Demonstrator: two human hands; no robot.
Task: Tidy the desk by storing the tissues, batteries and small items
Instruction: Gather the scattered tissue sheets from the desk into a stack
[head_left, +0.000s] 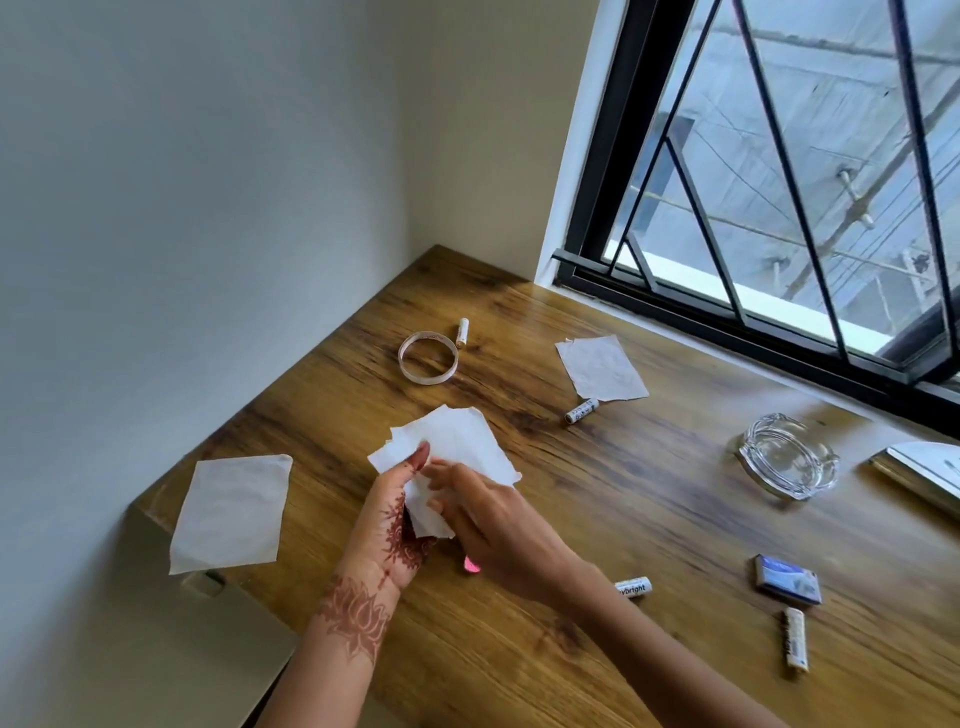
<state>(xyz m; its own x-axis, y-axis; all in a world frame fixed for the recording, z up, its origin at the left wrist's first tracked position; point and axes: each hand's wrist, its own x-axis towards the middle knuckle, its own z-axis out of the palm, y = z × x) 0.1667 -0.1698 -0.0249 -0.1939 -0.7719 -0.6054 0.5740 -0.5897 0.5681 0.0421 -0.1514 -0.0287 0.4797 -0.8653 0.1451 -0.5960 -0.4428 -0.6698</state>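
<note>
Above the middle of the wooden desk (597, 519), my left hand (389, 519) and my right hand (483, 525) both grip a small bunch of white tissues (457, 447). A flat tissue (231, 512) lies at the desk's left edge, overhanging it. Another tissue (601, 368) lies near the window. White batteries are scattered: one (462, 332) beside a tape ring (428, 358), one (582, 410) below the far tissue, one (632, 587) half hidden by my right forearm, one (795, 640) at the front right. Something pink (471, 566) peeks out under my right hand.
A glass ashtray (789, 457) stands at the right. A small blue box (788, 579) lies in front of it. A book or notebook corner (924, 467) shows at the right edge. The window with black bars (753, 208) runs along the back; a wall borders the left.
</note>
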